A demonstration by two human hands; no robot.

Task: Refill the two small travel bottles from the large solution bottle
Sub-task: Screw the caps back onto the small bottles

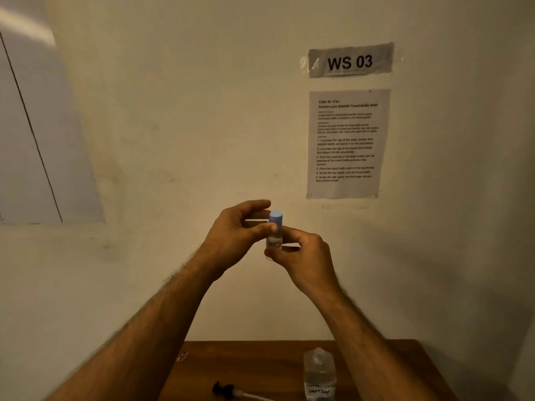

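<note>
I hold a small travel bottle (pixel 274 240) upright in the air in front of the wall. It has a clear body with a label and a light blue cap (pixel 275 217). My right hand (pixel 304 256) grips the bottle's body from the right and below. My left hand (pixel 240 230) has its thumb and fingers at the neck and cap. The large solution bottle (pixel 319 374), clear and square with a handwritten label, stands open on the wooden table (pixel 260 366) below. Its black pump top (pixel 224 389) with a white tube lies on the table to the left of it.
A wall stands right behind the table. On it hang a "WS 03" sign (pixel 349 61) and a printed instruction sheet (pixel 346 143). A small pale scrap (pixel 182 355) lies at the table's far left edge.
</note>
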